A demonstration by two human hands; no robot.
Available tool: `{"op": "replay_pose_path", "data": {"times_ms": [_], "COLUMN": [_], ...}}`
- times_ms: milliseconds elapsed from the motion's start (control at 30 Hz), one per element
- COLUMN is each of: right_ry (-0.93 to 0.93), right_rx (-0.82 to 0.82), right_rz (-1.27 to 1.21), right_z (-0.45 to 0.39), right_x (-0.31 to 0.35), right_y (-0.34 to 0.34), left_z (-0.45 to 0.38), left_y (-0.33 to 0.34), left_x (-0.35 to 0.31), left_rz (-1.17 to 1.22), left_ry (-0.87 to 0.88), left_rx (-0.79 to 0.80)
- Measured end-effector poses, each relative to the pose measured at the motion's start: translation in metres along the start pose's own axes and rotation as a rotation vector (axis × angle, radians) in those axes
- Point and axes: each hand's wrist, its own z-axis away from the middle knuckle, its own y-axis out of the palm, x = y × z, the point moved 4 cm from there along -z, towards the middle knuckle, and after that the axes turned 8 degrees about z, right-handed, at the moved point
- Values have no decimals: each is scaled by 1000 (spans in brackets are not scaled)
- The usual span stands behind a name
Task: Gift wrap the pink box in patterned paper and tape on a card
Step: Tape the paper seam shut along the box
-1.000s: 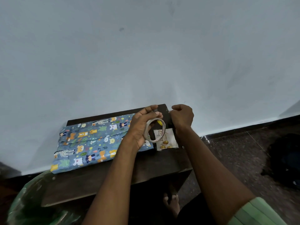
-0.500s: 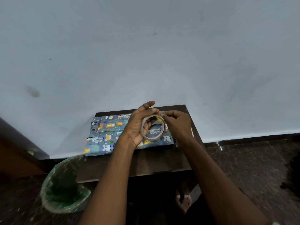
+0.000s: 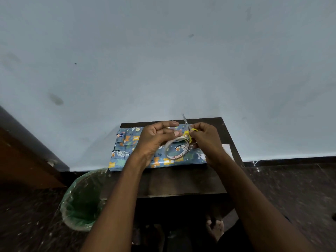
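Your left hand point(image 3: 154, 140) grips tape roll point(image 3: 177, 149); right hand point(image 3: 206, 142) grips yellow-handled scissors point(image 3: 188, 130). Both above wrapped box point(image 3: 125, 151) lying on bench point(image 3: 181, 180). Card point(image 3: 227, 149) beside box.

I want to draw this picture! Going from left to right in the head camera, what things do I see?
Bin → left hand → tape roll → scissors → right hand → white card. The wrapped box lies under both hands, so it has no single place.

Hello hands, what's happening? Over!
Left hand holds tape roll. Right hand grips yellow scissors. Wrapped box on table. Nothing blocking.
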Motion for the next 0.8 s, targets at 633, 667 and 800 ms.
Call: {"op": "replay_pose_path", "data": {"times_ms": [633,667,800], "right_ry": [246,222,76], "right_rx": [379,419,427], "right_rz": [-541,-520,-312], "right_z": [12,13,17], "right_x": [7,7,6], "right_y": [10,10,11], "left_z": [5,3,0], "left_y": [-2,-2,1], "left_x": [-9,-9,-7], "left_rz": [-226,-220,-200], "left_ry": [206,208,165], "left_rx": [-129,-142,-202]}}
